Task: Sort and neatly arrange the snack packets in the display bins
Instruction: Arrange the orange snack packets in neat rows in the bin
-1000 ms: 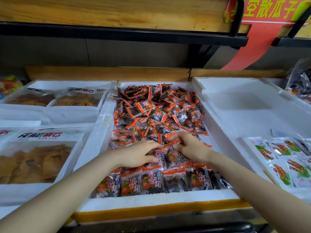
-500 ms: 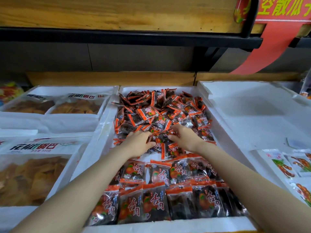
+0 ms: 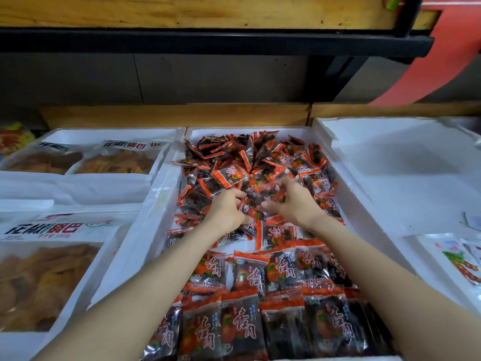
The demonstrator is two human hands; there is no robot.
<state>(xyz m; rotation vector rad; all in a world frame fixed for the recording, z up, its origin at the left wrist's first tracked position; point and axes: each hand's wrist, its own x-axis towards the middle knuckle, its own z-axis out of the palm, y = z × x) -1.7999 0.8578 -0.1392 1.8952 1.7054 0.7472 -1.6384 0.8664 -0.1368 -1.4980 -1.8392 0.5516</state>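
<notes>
Centrally | left hand [image 3: 229,211]: fingers curled, thumb tucked, gripped orange-and-black plastic snack packets [image 3: 260,162] in the loose heap | right hand [image 3: 296,204]: fingers half-curled, clawed round blurred packets just beside | heap filled the white foam bin [image 3: 145,217], centre frame | flat rows lay lower centre

Both bare forearms [image 3: 161,277] reach forward and converge. The left hand [image 3: 229,211] and right hand [image 3: 295,204] sit close together, palms down. Their fingers [image 3: 235,195] are curled, and blur hides any grip.
</notes>
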